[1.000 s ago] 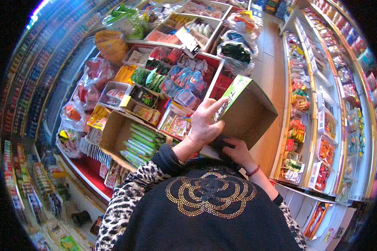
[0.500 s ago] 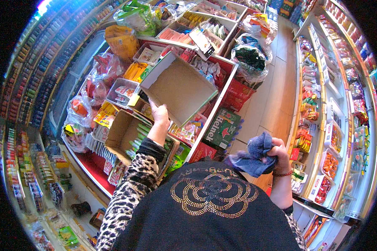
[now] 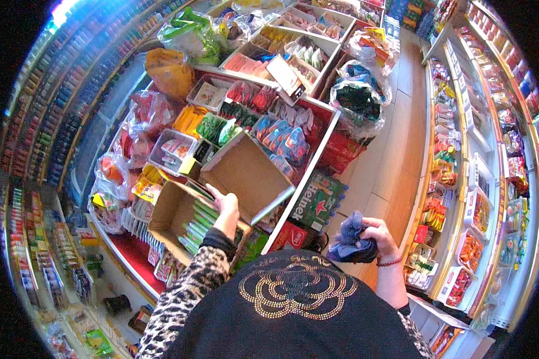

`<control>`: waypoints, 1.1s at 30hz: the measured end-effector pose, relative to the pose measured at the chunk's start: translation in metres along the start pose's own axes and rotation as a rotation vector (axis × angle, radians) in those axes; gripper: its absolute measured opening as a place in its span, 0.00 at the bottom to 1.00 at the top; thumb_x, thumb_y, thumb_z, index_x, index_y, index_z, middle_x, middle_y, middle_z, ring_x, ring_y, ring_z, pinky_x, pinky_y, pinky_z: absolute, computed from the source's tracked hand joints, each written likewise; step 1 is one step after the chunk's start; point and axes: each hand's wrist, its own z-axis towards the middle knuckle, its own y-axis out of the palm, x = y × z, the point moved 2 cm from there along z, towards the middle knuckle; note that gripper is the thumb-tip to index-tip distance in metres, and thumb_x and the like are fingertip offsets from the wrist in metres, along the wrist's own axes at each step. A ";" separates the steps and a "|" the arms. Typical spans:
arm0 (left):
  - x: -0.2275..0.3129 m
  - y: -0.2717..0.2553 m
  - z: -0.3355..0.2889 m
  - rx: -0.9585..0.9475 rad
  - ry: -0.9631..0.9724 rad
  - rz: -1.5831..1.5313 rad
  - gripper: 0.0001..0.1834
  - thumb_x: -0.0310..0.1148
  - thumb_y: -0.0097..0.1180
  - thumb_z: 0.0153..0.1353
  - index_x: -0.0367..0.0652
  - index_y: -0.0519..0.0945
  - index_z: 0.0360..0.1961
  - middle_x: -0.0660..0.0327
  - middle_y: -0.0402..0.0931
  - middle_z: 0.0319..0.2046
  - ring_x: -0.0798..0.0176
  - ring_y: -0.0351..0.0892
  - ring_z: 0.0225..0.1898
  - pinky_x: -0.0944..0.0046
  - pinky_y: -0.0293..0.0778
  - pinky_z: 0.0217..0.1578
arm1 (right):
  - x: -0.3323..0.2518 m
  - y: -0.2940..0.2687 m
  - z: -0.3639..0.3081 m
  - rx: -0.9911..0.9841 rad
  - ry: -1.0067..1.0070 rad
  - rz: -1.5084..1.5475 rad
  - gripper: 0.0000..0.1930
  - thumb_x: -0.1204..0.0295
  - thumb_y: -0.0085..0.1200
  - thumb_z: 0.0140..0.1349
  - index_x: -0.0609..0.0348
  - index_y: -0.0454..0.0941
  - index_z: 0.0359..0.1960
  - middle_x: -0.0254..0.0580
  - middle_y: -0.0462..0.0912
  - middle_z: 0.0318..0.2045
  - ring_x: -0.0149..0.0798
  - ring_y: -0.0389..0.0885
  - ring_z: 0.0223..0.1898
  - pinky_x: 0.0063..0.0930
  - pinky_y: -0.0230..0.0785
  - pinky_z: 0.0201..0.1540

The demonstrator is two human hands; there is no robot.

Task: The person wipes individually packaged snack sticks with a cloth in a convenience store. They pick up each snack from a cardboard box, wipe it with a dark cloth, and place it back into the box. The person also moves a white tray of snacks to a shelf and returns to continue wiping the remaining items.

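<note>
My left hand (image 3: 224, 210) is closed on the near left edge of a shallow open cardboard box (image 3: 245, 173), brown inside, tilted over the display counter; its fingers are partly hidden. Just left of that hand stands a deeper cardboard box (image 3: 169, 216) with several green-wrapped sticks (image 3: 199, 226) in it. My right hand (image 3: 378, 238) grips a bunched blue-grey cloth (image 3: 350, 239) in the air, over the aisle. Behind the held box lie green packets (image 3: 212, 128) and blue-and-orange packets (image 3: 280, 136) in compartments.
A white-edged counter (image 3: 308, 173) carries trays of packets and a phone-like slab (image 3: 285, 79). Plastic bags (image 3: 169, 72) crowd its left side. A green carton (image 3: 318, 202) and filled bags (image 3: 358, 99) stand along its right side. Stocked shelves (image 3: 470, 179) line the aisle's right.
The shallow box has come down and nearer to me with my left hand, uncovering packets behind it. My right hand and the cloth have moved slightly down and left.
</note>
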 end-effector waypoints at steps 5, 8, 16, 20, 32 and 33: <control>0.089 -0.003 -0.017 0.164 1.090 0.490 0.49 0.20 0.49 0.38 0.53 0.51 0.67 0.38 0.53 0.59 0.36 0.60 0.56 0.48 0.54 0.59 | 0.014 -0.026 0.028 0.002 0.073 0.088 0.24 0.78 0.44 0.41 0.77 0.74 0.43 0.54 0.80 0.39 0.48 0.81 0.41 0.39 0.71 0.51; 0.140 0.047 -0.018 0.032 1.432 0.606 0.32 0.21 0.50 0.39 0.46 0.72 0.52 0.42 0.59 0.56 0.41 0.62 0.55 0.49 0.58 0.56 | 0.021 -0.040 0.043 0.050 0.073 0.116 0.18 0.80 0.47 0.44 0.72 0.77 0.40 0.42 0.82 0.34 0.34 0.80 0.34 0.23 0.72 0.38; 0.219 0.199 -0.006 -0.412 1.698 0.984 0.22 0.31 0.60 0.35 0.52 0.79 0.38 0.55 0.59 0.60 0.52 0.60 0.56 0.55 0.60 0.49 | 0.027 -0.057 0.054 0.089 0.126 0.056 0.21 0.77 0.45 0.43 0.75 0.76 0.41 0.50 0.81 0.37 0.41 0.81 0.39 0.31 0.72 0.47; 0.237 0.229 0.018 -0.361 1.639 1.032 0.29 0.29 0.55 0.38 0.57 0.75 0.49 0.59 0.64 0.57 0.54 0.63 0.53 0.57 0.60 0.49 | 0.031 -0.056 0.053 0.095 0.144 0.106 0.22 0.76 0.45 0.42 0.75 0.76 0.42 0.50 0.81 0.38 0.41 0.81 0.40 0.30 0.70 0.49; 0.268 0.137 0.039 0.028 1.310 0.571 0.35 0.25 0.49 0.44 0.51 0.67 0.59 0.48 0.63 0.57 0.45 0.67 0.50 0.53 0.64 0.52 | 0.018 -0.039 0.066 0.073 0.107 0.118 0.19 0.79 0.45 0.44 0.72 0.76 0.41 0.45 0.82 0.36 0.36 0.81 0.36 0.26 0.73 0.42; 0.257 0.115 0.037 -0.101 1.235 0.535 0.32 0.24 0.48 0.45 0.46 0.70 0.56 0.50 0.69 0.53 0.47 0.69 0.49 0.55 0.66 0.51 | 0.011 -0.030 0.066 0.025 0.130 0.154 0.21 0.79 0.44 0.43 0.73 0.76 0.41 0.47 0.81 0.36 0.38 0.81 0.36 0.28 0.73 0.44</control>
